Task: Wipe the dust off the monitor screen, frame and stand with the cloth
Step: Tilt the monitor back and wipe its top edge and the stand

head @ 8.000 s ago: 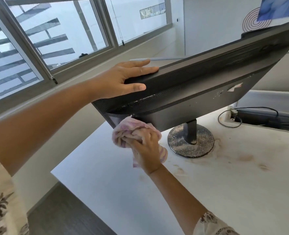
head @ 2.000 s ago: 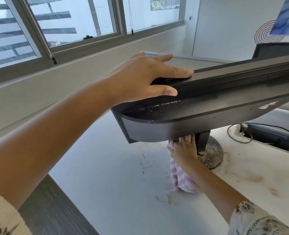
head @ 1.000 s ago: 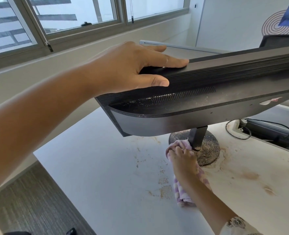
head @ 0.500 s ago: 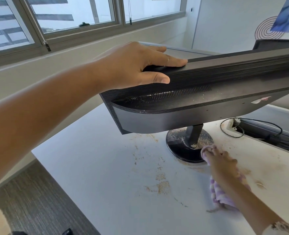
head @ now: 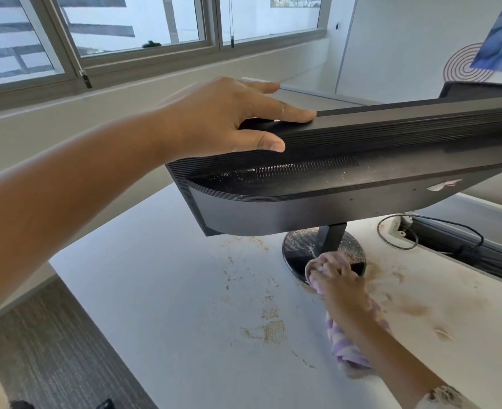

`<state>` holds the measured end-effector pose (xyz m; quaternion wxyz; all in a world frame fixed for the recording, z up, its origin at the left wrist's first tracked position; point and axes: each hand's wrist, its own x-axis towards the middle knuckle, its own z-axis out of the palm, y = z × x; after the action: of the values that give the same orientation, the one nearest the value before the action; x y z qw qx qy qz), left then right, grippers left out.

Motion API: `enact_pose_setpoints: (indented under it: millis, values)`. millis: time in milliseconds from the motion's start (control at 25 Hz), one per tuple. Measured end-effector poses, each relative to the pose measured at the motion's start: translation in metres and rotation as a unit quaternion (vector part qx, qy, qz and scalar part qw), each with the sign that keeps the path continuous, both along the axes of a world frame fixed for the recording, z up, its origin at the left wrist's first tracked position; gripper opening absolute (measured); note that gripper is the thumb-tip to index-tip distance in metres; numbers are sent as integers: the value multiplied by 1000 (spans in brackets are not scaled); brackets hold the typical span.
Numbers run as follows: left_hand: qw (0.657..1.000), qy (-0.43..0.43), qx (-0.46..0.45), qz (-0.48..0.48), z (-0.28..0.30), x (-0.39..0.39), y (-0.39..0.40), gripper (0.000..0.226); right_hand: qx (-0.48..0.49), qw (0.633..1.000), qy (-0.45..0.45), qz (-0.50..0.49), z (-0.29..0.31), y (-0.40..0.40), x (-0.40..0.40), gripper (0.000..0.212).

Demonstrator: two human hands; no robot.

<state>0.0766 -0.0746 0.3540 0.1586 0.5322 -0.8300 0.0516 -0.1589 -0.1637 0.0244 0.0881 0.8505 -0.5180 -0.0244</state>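
A black monitor [head: 347, 184] is seen from behind, tilted, with dust along its vent slots. My left hand [head: 229, 119] rests on its top left edge, fingers straight, thumb on the ribbed back. Below it the round black stand base [head: 295, 252] sits on the white desk, part of it dusty. My right hand [head: 338, 284] grips a pink and purple striped cloth [head: 347, 346] and presses it on the front of the base, beside the stand's post [head: 332, 234]. The screen side is hidden.
Brown dust and smears lie scattered on the white desk [head: 185, 320]. A black cable [head: 406, 231] loops by a cable tray at the right. Windows line the wall at the left. Grey carpet [head: 52, 349] shows beyond the desk's left edge.
My right hand has moved the cloth from the desk right of the base back onto the base's front. My left hand stays on the monitor's top edge.
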Motion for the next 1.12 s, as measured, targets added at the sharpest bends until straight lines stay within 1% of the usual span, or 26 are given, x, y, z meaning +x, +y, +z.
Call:
enact_pose_setpoints:
  millis: [80,160,240,400,440,560,640,720,760,840,880,920,1040,1080,1120]
  values:
    - [1000,-1,2,-1,0,-1,0,48,-13,1000,-16,0,4,-6,-10,41]
    - [1000,-6,-6,3,2,-1,0,48,-9,1000,-8,-1,1,-15,-20,54]
    - [1000,-10,-7,10,3,-1,-1,48,0,1000,4,-3,-3,-21,-25,60]
    - [1000,-23,-12,11,0,-2,5,49,-10,999,31,2,-7,-29,-33,58]
    - [1000,-24,-15,10,0,-2,6,50,-4,999,33,-10,-7,-30,-38,56]
    - [999,-35,-22,16,1,-3,4,50,1,997,44,-71,-6,-43,-59,48]
    - [998,-40,-32,20,3,-4,0,49,0,988,59,-141,9,-59,-68,42]
    - [998,-40,-37,14,4,-2,-2,48,11,978,4,-209,18,-70,-62,39]
    - [999,-34,-36,13,3,0,-1,48,17,979,-7,-203,16,-68,-54,41]
    - [999,-24,-29,11,1,4,0,47,39,991,26,-126,3,-53,-39,47]
    - [999,-23,-25,9,0,4,-1,46,44,993,38,-103,-1,-49,-36,48]
    - [999,-27,-24,6,0,4,-2,45,40,993,36,-107,0,-53,-36,45]
    - [999,-38,-26,2,4,2,-6,45,35,981,-13,-188,23,-75,-32,30]
    - [999,-35,-27,1,4,3,-6,45,38,982,-10,-183,23,-76,-27,30]
    - [999,-30,-25,0,3,4,-6,45,43,987,5,-157,19,-77,-22,32]
